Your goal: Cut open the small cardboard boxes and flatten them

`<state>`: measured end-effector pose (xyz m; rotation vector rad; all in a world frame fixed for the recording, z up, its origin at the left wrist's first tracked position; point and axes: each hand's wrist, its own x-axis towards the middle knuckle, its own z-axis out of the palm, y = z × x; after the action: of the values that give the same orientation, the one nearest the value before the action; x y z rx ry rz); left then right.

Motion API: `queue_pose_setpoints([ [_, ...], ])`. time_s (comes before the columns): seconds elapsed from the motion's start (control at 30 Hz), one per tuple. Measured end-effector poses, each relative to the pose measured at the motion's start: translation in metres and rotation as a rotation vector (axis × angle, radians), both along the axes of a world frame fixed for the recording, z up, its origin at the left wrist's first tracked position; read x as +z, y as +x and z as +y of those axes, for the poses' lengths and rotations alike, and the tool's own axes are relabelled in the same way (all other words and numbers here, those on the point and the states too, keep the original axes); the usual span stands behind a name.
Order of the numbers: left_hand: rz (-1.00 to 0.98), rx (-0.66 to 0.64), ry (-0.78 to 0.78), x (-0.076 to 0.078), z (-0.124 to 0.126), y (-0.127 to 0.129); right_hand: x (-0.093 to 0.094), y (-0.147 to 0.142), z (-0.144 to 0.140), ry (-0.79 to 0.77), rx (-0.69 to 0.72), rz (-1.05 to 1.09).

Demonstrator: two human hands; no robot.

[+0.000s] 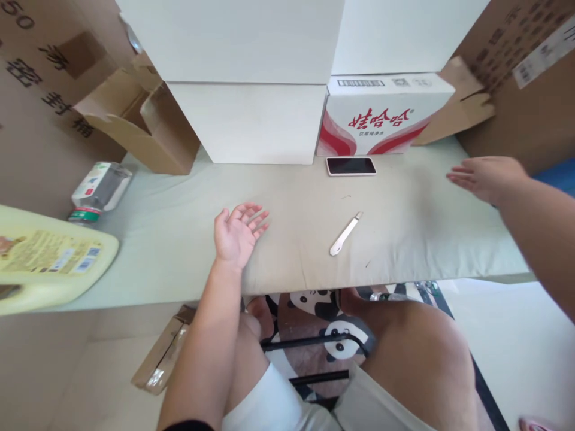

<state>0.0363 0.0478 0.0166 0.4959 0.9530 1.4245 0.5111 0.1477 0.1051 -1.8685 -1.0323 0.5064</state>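
My left hand [237,232] rests palm up on the pale padded table top [188,239], fingers spread, holding nothing. My right hand [484,177] hovers flat over the table's right end, fingers apart and empty. Between the two hands lies a small white folding knife or nail file [345,234], closer to my left hand. A phone [351,166] lies face up further back, in front of a white and red carton [381,117].
Stacked white boxes [251,78] fill the back of the table. An open cardboard box [139,120] and a lying bottle [99,190] sit at the left. A yellow jug [45,257] is nearest on the left. My knees and a panda-print mat [314,323] show below.
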Motion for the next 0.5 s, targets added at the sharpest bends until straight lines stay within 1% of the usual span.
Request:
queue_pose_setpoints([
  [0.1,-0.015,-0.006,0.02,0.004,-0.001,-0.005,-0.016,-0.047,-0.001,-0.184,0.082,0.152],
  [0.2,-0.052,0.013,0.031,0.009,-0.001,-0.011,-0.025,-0.095,-0.004,-0.276,0.178,0.179],
  [0.3,-0.069,0.027,0.042,0.012,-0.003,-0.019,-0.024,-0.145,0.001,-0.326,0.279,0.143],
  [0.37,-0.062,0.012,0.063,0.014,-0.005,-0.026,-0.021,-0.182,0.008,-0.34,0.363,0.099],
  [0.5,-0.046,-0.024,0.096,0.017,-0.006,-0.045,-0.017,-0.266,0.029,-0.317,0.572,-0.01],
])
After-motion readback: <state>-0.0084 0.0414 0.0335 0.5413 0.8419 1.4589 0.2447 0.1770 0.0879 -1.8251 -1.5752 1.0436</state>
